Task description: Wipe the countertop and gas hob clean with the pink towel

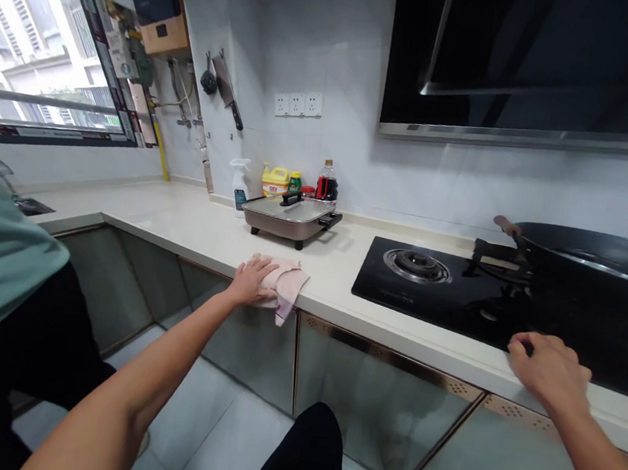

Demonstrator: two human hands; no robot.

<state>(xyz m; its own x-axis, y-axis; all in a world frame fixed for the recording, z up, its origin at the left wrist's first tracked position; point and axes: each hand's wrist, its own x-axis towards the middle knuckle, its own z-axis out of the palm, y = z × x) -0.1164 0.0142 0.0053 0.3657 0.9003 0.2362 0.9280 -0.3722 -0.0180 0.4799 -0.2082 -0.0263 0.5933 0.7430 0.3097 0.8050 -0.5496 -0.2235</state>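
Observation:
My left hand (254, 279) presses a pale pink cloth (289, 283) against the front edge of the white countertop (202, 229), its fingers bent over the fabric. One corner of the cloth, with a purple patch, hangs down over the edge. Just behind it stands a brown electric pan (287, 221) with a glass lid and black handles. On the right, my right hand (550, 368) rests at the counter edge in front of the black gas hob (425, 291). Its fingers are loosely curled in, and nothing shows in them.
A large wok (587, 252) sits on the hob's right side, below a range hood (533, 71). Along the wall stand a spray bottle (239, 184), a yellow jug (275, 182) and a dark sauce bottle (327, 182). A cleaver (228, 90) hangs above. Another person (4, 247) stands at left.

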